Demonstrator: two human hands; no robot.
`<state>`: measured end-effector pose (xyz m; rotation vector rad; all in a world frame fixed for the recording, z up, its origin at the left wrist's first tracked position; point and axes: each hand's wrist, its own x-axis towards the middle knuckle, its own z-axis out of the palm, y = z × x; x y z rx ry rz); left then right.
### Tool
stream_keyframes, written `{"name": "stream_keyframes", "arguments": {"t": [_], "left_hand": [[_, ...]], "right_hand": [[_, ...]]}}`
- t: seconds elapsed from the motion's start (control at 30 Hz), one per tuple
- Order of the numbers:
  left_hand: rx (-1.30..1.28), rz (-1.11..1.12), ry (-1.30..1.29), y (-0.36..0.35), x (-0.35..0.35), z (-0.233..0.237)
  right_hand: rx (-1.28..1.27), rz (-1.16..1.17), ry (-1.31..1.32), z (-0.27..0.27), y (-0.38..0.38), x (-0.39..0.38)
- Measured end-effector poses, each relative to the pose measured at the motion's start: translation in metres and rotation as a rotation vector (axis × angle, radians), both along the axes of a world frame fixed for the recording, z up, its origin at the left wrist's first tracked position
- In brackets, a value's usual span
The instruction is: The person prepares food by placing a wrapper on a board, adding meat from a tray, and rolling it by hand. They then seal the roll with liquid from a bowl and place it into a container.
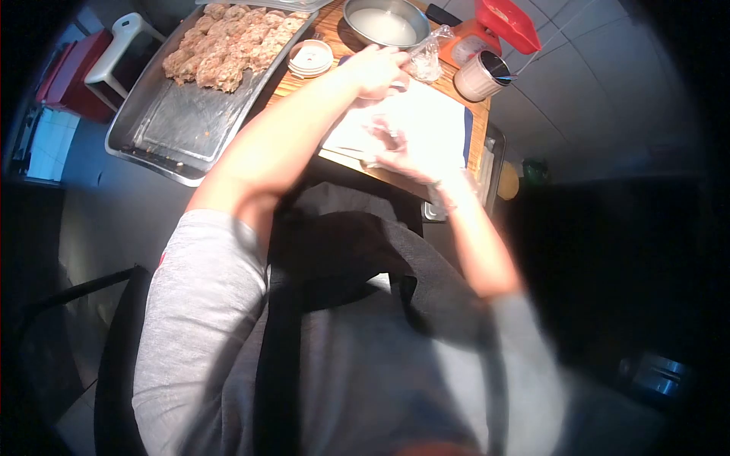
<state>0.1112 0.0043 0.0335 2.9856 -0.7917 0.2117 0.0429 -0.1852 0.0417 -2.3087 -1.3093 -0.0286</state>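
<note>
Here, the left hand [376,73] and right hand [408,152] were over a glare-bright white surface [442,114] on the wooden desk [328,29], the left just beside crumpled clear plastic [427,62]; whether either grip was open or closed, I couldn't tell.

tray [182,129]: bare metal, smooth, dull sheen in the base, brighter along the rim. mixture [236,42] in the tray: rough, lumpy, moist-looking. bowl [349,19]: metal, smooth. tabletop [328,30]: wood, visible grain, slight gloss. white work surface [441,125]: material and finish not readable under glare. bag [427,61]: clear plastic film, crinkled, glossy. scale pan [511,24]: red plastic, smooth, glossy. stacked discs [310,55]: white, plastic in appearance, smooth. wall tiles [585,99]: smooth, low sheen. shirt sleeve [199,281]: grey cloth, matt, soft-creased.
</note>
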Motion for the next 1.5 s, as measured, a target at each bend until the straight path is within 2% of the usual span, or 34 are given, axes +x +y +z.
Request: {"name": "stream_keyframes", "arguments": {"t": [0.07,0.13,0.17,0.2,0.33,0.43,0.53,0.73,0.83,0.87,0.97,1.07,1.17,1.3,1.4,1.5], "left_hand": [[-0.153,-0.114,-0.020,-0.019,0.010,-0.009],[-0.243,-0.192,-0.074,-0.031,0.019,-0.034],[-0.234,-0.171,-0.080,-0.030,0.027,-0.045],[-0.224,-0.149,-0.085,-0.025,0.025,-0.047],[-0.247,-0.106,-0.004,-0.022,0.024,-0.047],[-0.253,-0.091,-0.001,-0.023,0.023,-0.045],[-0.260,-0.085,0.001,-0.023,0.022,-0.048],[-0.225,-0.061,-0.002,-0.024,0.021,-0.044],[-0.261,-0.081,-0.043,-0.021,0.024,-0.051],[-0.271,-0.094,-0.058,-0.022,0.025,-0.053],[-0.259,-0.077,-0.033,-0.023,0.025,-0.051],[-0.279,-0.084,-0.037,-0.023,0.024,-0.051],[-0.203,-0.051,0.002,-0.024,0.023,-0.047],[-0.235,-0.059,-0.029,-0.023,0.023,-0.050],[-0.288,-0.080,-0.068,-0.022,0.024,-0.054],[-0.267,-0.067,-0.062,-0.023,0.024,-0.052]], "right_hand": [[0.152,-0.038,0.078,0.010,-0.025,0.013],[-0.096,-0.154,0.172,0.015,-0.045,0.019],[-0.219,-0.215,0.218,0.016,-0.051,0.020],[-0.186,-0.151,0.001,0.007,-0.052,0.017],[-0.223,-0.201,0.145,0.006,-0.065,0.009],[-0.194,-0.196,0.377,0.015,-0.055,0.016],[-0.282,-0.163,0.222,0.006,-0.044,0.012],[-0.030,-0.067,0.162,-0.003,-0.035,0.013],[-0.198,-0.095,-0.184,-0.004,-0.013,-0.004],[-0.230,-0.095,-0.189,-0.010,-0.014,-0.004],[-0.262,-0.087,0.026,0.006,-0.026,-0.001],[0.002,-0.106,0.265,0.010,-0.060,0.011],[0.099,-0.080,0.298,0.000,-0.078,0.006],[-0.031,-0.240,0.417,0.003,-0.086,0.011],[-0.101,-0.257,0.321,0.009,-0.088,0.007],[0.127,-0.213,0.294,-0.002,-0.096,-0.002]]}}
